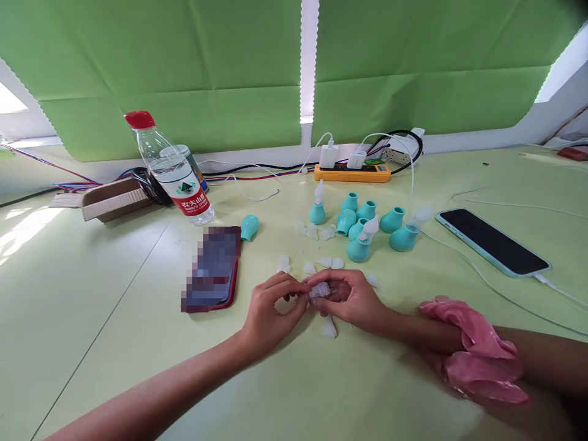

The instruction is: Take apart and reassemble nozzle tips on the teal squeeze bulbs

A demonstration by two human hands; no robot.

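Observation:
My left hand (278,309) and my right hand (346,298) meet above the table. Between their fingertips they pinch a small clear plastic tube piece (320,290), partly covered by the fingers. Around them lie several translucent white nozzle tips, one nozzle tip (329,327) just below the right fingers and a loose pair of tips (324,263) beyond the hands. Farther back stand several teal rubber bulbs (346,222). Some bulbs carry a translucent tip, such as the tipped bulb (359,247) nearest my right hand. A lone teal bulb (250,226) lies to the left.
A red-cased phone (214,269) lies left of my hands, and a charging phone (493,242) is at the right. Behind stand a water bottle (177,177), a cardboard box (117,199) and an orange power strip (353,174) with cables. A pink scrunchie (478,355) circles my right forearm.

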